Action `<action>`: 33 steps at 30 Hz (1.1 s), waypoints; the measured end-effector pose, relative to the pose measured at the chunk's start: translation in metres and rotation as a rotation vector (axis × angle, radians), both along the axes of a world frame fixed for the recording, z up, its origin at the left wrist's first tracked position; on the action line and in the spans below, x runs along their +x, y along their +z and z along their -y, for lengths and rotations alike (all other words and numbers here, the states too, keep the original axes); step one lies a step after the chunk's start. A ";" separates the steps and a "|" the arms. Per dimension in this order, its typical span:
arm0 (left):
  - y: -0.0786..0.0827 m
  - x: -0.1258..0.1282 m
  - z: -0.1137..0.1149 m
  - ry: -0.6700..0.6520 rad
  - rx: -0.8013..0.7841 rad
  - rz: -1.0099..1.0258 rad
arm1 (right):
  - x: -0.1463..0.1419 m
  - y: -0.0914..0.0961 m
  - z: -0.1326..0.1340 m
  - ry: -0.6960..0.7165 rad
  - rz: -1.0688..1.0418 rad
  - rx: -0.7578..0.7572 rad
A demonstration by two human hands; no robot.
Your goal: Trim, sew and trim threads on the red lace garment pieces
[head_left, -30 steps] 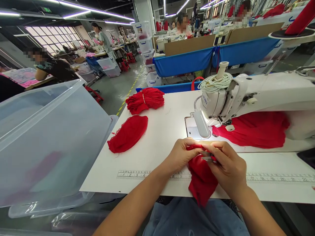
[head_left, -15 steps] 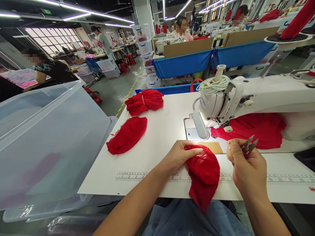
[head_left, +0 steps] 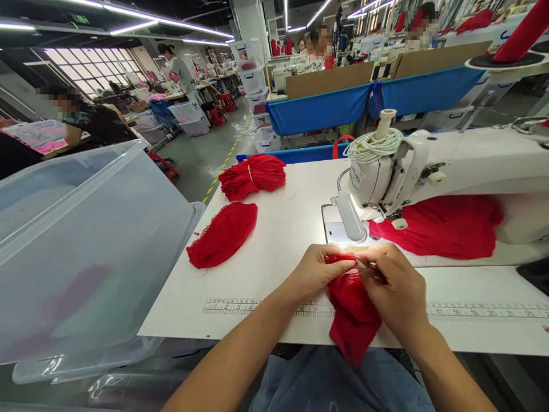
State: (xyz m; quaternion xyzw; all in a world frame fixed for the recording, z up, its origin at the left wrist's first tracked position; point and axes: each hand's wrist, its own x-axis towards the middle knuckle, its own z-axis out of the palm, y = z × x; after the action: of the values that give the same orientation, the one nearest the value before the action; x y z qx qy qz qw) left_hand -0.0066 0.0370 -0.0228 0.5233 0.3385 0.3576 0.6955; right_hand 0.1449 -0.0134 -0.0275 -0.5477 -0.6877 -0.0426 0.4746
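A piece of red fabric (head_left: 354, 317) hangs over the table's front edge, its upper edge pinched by my left hand (head_left: 319, 268). Right beside those fingers, my right hand (head_left: 397, 286) is closed with its fingertips at the same fabric edge. Thread snips (head_left: 379, 274) are tucked in that hand, mostly hidden by the fingers. Behind both hands stands a white sewing machine (head_left: 446, 166), with more red fabric (head_left: 454, 226) lying under its arm.
A flat red piece (head_left: 223, 236) and a tied red bundle (head_left: 253, 176) lie at the table's left. A printed ruler (head_left: 231, 306) runs along the front of the white table (head_left: 171, 320). Large clear plastic bins (head_left: 107, 229) stand at the left.
My right hand has moved left to the fabric edge, bringing the snips with it; their blades no longer show clearly. The left hand keeps its pinch in nearly the same place.
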 end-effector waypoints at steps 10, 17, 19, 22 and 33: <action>0.006 0.000 0.002 -0.026 -0.100 0.070 | 0.004 0.007 0.005 0.124 -0.262 -0.109; 0.005 0.000 0.000 -0.018 -0.005 0.014 | -0.004 -0.001 -0.001 0.035 -0.160 -0.056; 0.005 0.000 0.001 -0.029 -0.060 0.034 | -0.002 0.001 -0.001 -0.020 -0.218 -0.064; 0.004 -0.001 0.001 -0.022 -0.094 0.060 | 0.001 0.003 0.001 0.031 -0.188 -0.048; 0.005 0.000 0.001 0.012 0.019 -0.043 | -0.004 -0.004 0.005 -0.025 0.156 0.085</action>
State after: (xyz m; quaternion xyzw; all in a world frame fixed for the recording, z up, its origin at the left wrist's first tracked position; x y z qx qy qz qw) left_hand -0.0062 0.0361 -0.0178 0.5355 0.3531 0.3537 0.6807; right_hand 0.1413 -0.0187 -0.0317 -0.5306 -0.7133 -0.1203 0.4419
